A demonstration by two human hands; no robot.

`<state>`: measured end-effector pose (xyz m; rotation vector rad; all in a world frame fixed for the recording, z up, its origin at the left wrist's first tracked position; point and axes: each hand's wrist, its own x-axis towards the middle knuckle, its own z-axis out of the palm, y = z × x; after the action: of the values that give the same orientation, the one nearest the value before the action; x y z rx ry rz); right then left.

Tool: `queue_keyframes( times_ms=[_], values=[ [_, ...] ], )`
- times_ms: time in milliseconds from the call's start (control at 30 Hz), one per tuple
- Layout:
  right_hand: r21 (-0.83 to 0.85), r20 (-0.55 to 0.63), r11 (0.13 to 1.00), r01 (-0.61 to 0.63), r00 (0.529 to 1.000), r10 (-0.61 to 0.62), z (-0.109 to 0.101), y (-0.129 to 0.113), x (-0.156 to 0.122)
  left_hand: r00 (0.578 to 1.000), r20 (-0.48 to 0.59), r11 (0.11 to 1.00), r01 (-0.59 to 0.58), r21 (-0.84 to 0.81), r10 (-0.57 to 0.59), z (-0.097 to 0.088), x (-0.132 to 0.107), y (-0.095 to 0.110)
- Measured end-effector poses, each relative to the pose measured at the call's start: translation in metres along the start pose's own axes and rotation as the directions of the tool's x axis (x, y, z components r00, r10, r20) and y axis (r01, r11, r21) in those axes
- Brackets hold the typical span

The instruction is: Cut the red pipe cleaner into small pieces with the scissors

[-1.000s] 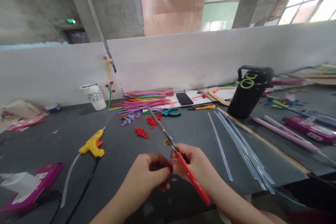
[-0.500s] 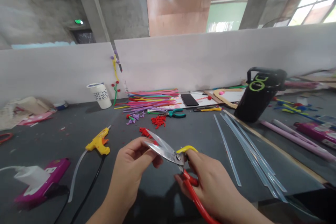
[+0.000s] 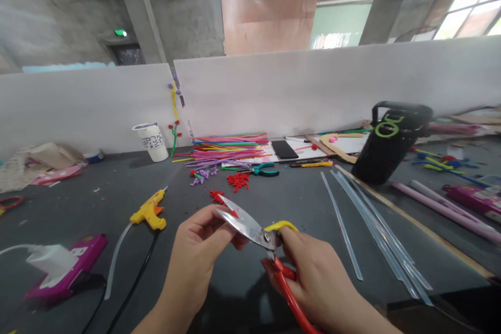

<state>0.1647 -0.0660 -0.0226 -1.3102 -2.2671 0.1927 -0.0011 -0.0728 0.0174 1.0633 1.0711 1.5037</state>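
Observation:
My right hand [image 3: 309, 261] grips a pair of scissors [image 3: 250, 229] with one red and one yellow handle loop. The blades stand slightly apart and point left towards my left hand [image 3: 201, 242]. Its thumb and fingers are pinched beside the blade tips. A short red piece of pipe cleaner [image 3: 235, 214] shows between the blades at those fingertips; the fingers cover most of it. Just beyond the blades lies a small heap of red clippings [image 3: 215, 197]. Another pile of red pipe cleaner pieces [image 3: 238, 182] sits farther back.
Behind are bundled coloured pipe cleaners [image 3: 230, 148], teal-handled pliers [image 3: 264, 169] and a phone [image 3: 284, 150]. To the left lie a yellow glue gun [image 3: 151, 211] and a purple power strip [image 3: 84, 255]. Clear glue sticks [image 3: 371, 224] and a black bottle [image 3: 391, 143] are on the right.
The scissor blades have come slightly closer together, and the red piece between them shows more. Both hands stay almost in place; the whole view has shifted a little.

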Motion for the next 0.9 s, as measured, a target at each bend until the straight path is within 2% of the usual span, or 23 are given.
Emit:
queue_keyframes(
  times_ms=[233, 467, 900],
  values=[
    [0.0, 0.01, 1.0, -0.001, 1.0, 0.001, 0.001, 0.001, 0.0, 1.0, -0.025, 1.0, 0.007, -0.004, -0.007, 0.005, -0.001, 0.003],
    [-0.006, 0.029, 1.0, -0.017, 0.999, 0.017, 0.001, 0.0, -0.002, 0.999, 0.035, 1.0, 0.011, -0.006, -0.011, -0.003, -0.001, -0.001],
    [-0.027, 0.02, 1.0, -0.015, 1.0, 0.015, -0.001, 0.001, -0.001, 0.998, 0.063, 1.0, 0.008, 0.002, -0.009, -0.008, 0.002, 0.0]
  ],
)
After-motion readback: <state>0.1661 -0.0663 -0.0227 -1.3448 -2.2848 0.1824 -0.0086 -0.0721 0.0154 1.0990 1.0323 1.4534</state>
